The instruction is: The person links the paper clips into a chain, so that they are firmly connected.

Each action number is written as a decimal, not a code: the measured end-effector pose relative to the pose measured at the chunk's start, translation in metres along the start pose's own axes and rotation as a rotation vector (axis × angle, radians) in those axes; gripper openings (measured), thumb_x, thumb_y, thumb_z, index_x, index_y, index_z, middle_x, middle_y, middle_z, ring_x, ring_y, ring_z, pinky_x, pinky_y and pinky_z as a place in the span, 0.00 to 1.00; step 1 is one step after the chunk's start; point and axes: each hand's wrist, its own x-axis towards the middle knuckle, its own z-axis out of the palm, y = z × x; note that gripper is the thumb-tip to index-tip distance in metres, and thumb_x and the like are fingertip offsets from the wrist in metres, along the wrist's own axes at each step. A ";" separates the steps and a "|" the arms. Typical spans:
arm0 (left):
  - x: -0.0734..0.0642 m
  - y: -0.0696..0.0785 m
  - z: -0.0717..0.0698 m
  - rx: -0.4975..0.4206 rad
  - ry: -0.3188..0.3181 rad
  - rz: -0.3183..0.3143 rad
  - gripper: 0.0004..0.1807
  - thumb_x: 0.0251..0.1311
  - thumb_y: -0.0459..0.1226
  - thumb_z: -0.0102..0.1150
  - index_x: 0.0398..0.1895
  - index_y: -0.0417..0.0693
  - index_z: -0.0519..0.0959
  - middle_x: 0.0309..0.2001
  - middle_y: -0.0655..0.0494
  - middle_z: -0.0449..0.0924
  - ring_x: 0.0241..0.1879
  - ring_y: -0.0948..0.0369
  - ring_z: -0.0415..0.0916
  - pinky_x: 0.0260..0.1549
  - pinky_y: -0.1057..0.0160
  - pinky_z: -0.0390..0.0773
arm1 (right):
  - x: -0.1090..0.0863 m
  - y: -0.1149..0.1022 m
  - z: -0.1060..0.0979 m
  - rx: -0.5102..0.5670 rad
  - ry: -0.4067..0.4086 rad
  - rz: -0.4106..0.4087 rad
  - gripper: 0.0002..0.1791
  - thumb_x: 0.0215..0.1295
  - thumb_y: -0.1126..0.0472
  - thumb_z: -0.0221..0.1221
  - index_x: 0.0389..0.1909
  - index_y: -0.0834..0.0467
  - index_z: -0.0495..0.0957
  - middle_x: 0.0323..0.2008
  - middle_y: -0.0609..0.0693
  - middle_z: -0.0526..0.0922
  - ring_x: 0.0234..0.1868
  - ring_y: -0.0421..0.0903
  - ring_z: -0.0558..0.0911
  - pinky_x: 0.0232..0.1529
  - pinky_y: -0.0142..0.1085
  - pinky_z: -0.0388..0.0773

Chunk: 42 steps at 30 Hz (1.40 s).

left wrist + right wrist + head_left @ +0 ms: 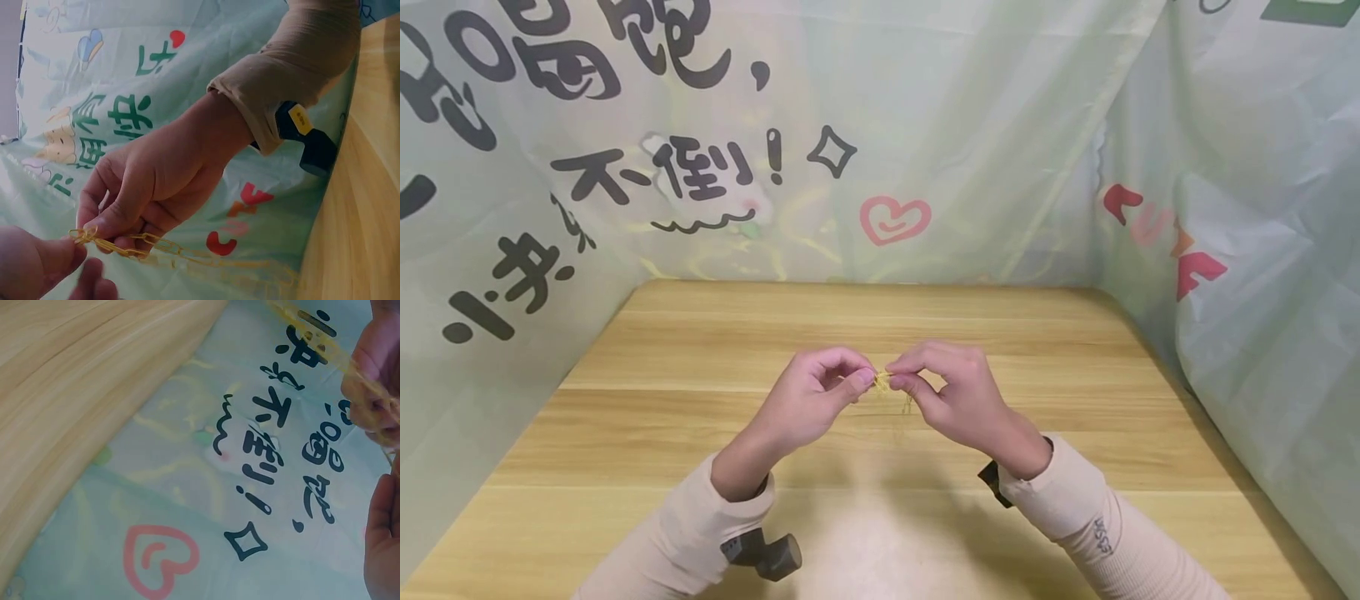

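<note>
A thin gold chain point(882, 382) of long, paperclip-shaped links hangs between both hands, above the wooden table. My left hand point(816, 396) pinches one end of it between thumb and forefinger. Opposite, my right hand point(958, 400) pinches the chain a short way off, the fingertips of both hands nearly meeting. In the left wrist view the chain point(187, 253) trails from the right hand's fingers in two strands, and small links bunch at the left thumb tip. The right wrist view shows a blurred stretch of chain point(331, 347) crossing in front of the left hand.
A wooden table point(662, 450) spreads under both hands. Pale printed curtains point(1000, 125) with dark lettering and a pink heart enclose its back and sides. A black wrist camera point(763, 554) sits below the left sleeve, another point(995, 483) at the right cuff.
</note>
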 end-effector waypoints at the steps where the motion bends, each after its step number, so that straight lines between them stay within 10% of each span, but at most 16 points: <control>1: 0.000 0.000 0.001 0.001 0.005 0.002 0.04 0.65 0.28 0.56 0.35 0.34 0.80 0.31 0.52 0.79 0.30 0.59 0.74 0.33 0.62 0.77 | 0.000 -0.001 0.000 0.002 0.001 -0.007 0.12 0.47 0.79 0.67 0.31 0.63 0.81 0.27 0.53 0.84 0.27 0.45 0.84 0.32 0.32 0.80; 6: 0.000 0.001 0.003 0.007 0.027 0.004 0.04 0.65 0.27 0.56 0.32 0.33 0.78 0.28 0.52 0.79 0.26 0.60 0.74 0.29 0.65 0.75 | 0.001 -0.001 0.001 -0.021 0.019 -0.042 0.02 0.60 0.70 0.65 0.31 0.64 0.81 0.27 0.53 0.84 0.28 0.46 0.84 0.32 0.32 0.81; 11: 0.001 -0.001 0.005 -0.006 0.033 -0.011 0.05 0.64 0.27 0.56 0.31 0.31 0.77 0.27 0.53 0.78 0.26 0.61 0.72 0.28 0.66 0.74 | 0.001 -0.001 0.002 -0.053 0.034 -0.090 0.12 0.70 0.60 0.57 0.30 0.63 0.81 0.26 0.52 0.83 0.27 0.45 0.84 0.31 0.32 0.81; 25: 0.003 -0.003 0.009 -0.086 0.107 -0.044 0.05 0.63 0.23 0.55 0.29 0.31 0.75 0.23 0.53 0.75 0.23 0.61 0.69 0.26 0.67 0.71 | -0.002 0.000 0.009 -0.118 -0.005 -0.184 0.14 0.64 0.77 0.49 0.26 0.61 0.79 0.25 0.50 0.82 0.25 0.43 0.82 0.28 0.30 0.79; 37: 0.003 -0.004 0.006 -0.158 0.126 -0.039 0.07 0.71 0.27 0.45 0.36 0.28 0.70 0.40 0.39 0.80 0.36 0.55 0.76 0.43 0.59 0.78 | -0.008 0.006 0.002 -0.026 0.033 0.010 0.16 0.72 0.55 0.55 0.32 0.65 0.80 0.27 0.52 0.83 0.26 0.43 0.79 0.30 0.31 0.76; 42: 0.008 -0.012 0.006 -0.330 0.034 -0.080 0.07 0.74 0.29 0.37 0.38 0.32 0.65 0.37 0.44 0.78 0.41 0.57 0.78 0.51 0.55 0.76 | -0.013 0.013 -0.004 0.130 -0.044 0.247 0.07 0.68 0.67 0.58 0.34 0.68 0.78 0.25 0.51 0.80 0.22 0.41 0.75 0.24 0.31 0.75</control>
